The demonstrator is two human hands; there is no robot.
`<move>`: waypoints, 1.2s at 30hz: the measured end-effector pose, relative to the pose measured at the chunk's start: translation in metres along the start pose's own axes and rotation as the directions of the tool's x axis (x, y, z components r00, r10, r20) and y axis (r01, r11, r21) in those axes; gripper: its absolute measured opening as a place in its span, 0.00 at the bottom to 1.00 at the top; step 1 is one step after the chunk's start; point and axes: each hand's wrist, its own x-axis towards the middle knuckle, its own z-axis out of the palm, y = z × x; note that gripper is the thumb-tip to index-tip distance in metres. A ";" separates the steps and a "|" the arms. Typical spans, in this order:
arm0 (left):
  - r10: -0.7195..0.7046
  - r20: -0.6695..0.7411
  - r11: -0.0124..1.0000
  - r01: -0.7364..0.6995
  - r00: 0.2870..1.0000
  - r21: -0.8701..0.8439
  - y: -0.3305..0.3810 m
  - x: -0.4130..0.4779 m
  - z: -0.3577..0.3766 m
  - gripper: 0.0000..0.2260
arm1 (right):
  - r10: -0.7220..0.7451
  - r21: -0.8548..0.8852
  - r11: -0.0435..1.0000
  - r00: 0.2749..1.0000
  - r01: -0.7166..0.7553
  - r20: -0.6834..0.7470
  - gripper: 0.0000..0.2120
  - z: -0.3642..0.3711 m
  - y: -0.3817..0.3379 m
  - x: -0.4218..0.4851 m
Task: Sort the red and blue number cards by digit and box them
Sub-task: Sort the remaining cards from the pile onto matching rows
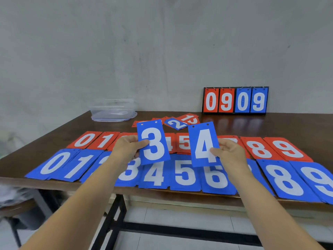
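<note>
Pinching a blue 3 card [153, 141] by its left edge, the left hand [126, 147] holds it upright above the table [288, 127], thumb [144, 142] flat on the face and the other fingers curled behind. The right hand [230, 152] grips a blue 4 card [204, 144] by its right edge in the same way: thumb across the foot of the digit, fingers behind. The two cards do not touch. The 4 sits at 3 o'clock of the 3, and both have their punched ends up and lean slightly.

Below the hands, two rows of piles lie flat on the table. The blue row [185, 175] runs along the near edge, from 0 at 9 o'clock to 9 at 3 o'clock, with the arms hiding most of the 2 and 7. The red row [90, 139] lies just behind it, toward 12 o'clock, in the same order. The held cards cover its middle.

At 12 o'clock of the held cards is a small loose heap [175, 123] of red and blue cards with a blue 2 on top. A clear box [113, 110] stands at 10 o'clock of the heap, near the wall [162, 51]. At 2 o'clock of the heap a scoreboard [235, 101] stands at the table's far edge, showing 0 9 in red and 0 9 in blue.
</note>
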 end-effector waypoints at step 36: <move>0.400 0.103 0.598 -0.345 0.911 0.724 -0.078 0.007 -0.068 0.27 | -0.231 -0.874 0.475 0.973 0.103 -0.011 0.23 0.159 0.033 -0.077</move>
